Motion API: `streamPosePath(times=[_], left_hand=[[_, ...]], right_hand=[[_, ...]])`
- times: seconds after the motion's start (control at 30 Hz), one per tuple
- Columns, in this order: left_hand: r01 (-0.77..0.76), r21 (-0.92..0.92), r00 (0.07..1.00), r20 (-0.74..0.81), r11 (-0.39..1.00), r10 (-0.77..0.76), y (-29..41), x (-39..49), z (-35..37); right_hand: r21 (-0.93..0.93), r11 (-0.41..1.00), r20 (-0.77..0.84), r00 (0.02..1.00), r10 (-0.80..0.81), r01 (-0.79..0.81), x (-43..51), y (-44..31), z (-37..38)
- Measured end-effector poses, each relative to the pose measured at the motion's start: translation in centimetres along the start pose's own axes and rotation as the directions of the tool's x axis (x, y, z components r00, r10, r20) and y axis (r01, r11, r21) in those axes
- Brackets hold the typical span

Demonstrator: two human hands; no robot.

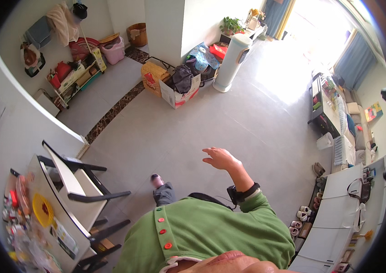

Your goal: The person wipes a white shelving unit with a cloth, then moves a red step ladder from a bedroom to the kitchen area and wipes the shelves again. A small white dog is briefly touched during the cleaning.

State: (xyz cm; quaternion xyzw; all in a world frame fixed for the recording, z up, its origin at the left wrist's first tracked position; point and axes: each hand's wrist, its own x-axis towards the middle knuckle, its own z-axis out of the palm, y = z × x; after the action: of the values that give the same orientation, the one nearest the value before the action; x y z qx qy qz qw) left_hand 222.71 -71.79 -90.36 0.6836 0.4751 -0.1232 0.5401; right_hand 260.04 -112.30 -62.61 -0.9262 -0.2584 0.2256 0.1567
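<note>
My right hand (222,159) is held out in front of my body, its fingers stretched to the left and the thumb apart from them. It holds nothing and is seen over the grey tiled floor (186,129). A black strap or device (242,194) is around the forearm below the green sleeve. My left hand is out of view. The green buttoned top (210,232) fills the lower middle, and one shoe (157,181) shows on the floor ahead, slightly blurred.
At left, chairs (87,196) adjoin a cluttered table (66,225). Ahead are a filled cardboard box (169,94) and a white tower appliance (230,65). A low wheeled rack (76,80) stands upper left. Shoes (302,213) line a white cabinet (329,211); a black-framed table (326,105) stands at right.
</note>
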Motion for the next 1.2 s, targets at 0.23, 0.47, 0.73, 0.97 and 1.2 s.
streamPosePath(times=[0.23, 0.47, 0.73, 0.97, 1.2], left_hand=[[-0.079, 0.095, 0.991, 0.113, 0.992, 0.068, 15.0, 14.5, -5.1], [-0.196, 0.746, 0.974, 0.070, 0.637, 0.217, 29.9, 31.9, -12.9], [-0.222, 0.415, 0.975, 0.108, 0.882, 0.194, 46.2, 46.1, -14.0], [-0.113, 0.302, 0.994, 0.033, 0.947, 0.108, 53.4, 53.8, -21.1], [-0.064, 0.259, 0.995, 0.090, 0.964, 0.042, 58.4, 64.8, -26.4]], right_hand=[[0.046, 0.998, 0.017, 0.999, 0.044, -0.045, 13.9, -3.6, -5.3], [0.064, 0.986, -0.086, 0.983, 0.160, -0.155, 26.3, -3.5, -10.7], [0.045, 0.991, -0.115, 0.985, 0.128, -0.123, 48.2, -3.6, -17.9], [-0.053, 0.993, -0.045, 0.993, -0.107, 0.104, 66.8, -8.6, -24.4], [0.062, 0.997, -0.035, 0.998, 0.047, -0.045, 77.0, -12.0, -26.3]])
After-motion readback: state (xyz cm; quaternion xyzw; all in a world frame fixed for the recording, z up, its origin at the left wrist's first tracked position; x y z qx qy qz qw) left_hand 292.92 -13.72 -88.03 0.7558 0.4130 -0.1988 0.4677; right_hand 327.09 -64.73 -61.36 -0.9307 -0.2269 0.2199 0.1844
